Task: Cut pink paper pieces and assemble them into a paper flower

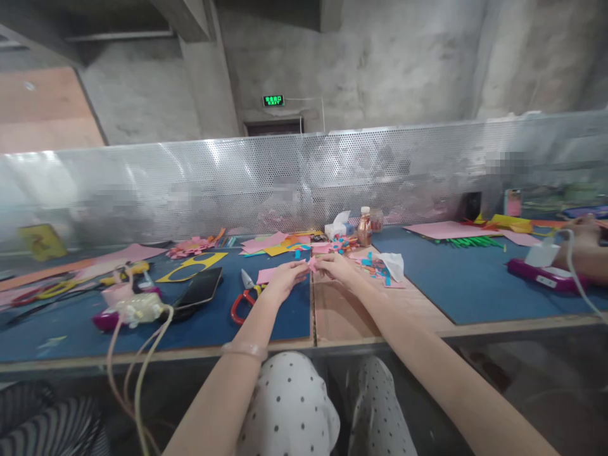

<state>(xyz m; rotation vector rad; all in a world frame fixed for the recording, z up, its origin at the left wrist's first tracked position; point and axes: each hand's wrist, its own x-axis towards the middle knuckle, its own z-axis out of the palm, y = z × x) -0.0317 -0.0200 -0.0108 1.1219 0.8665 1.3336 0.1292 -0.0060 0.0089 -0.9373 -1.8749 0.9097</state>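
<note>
Over the seam between a blue mat and bare wooden tabletop, my two hands meet in front of me. A small pink paper piece [312, 263] shows between their fingertips. My left hand [287, 278] has its fingers closed at the left side of the piece, and my right hand [337, 268] pinches its right side. Under the left hand lies a flat pink paper sheet [265, 275]. Red-handled scissors [243, 306] rest just left of it, blades pointing away. Pink and blue paper scraps [377, 272] and a crumpled white tissue [393, 265] lie right of the right hand.
A bottle [365, 227] stands at the back beside a tissue pack [338, 226] and coloured paper. Left are a black phone [198, 292], a yellow paper with round cutouts [192, 266] and a glue gun [130, 310] with trailing cords. Another person's hand [586, 237] is far right.
</note>
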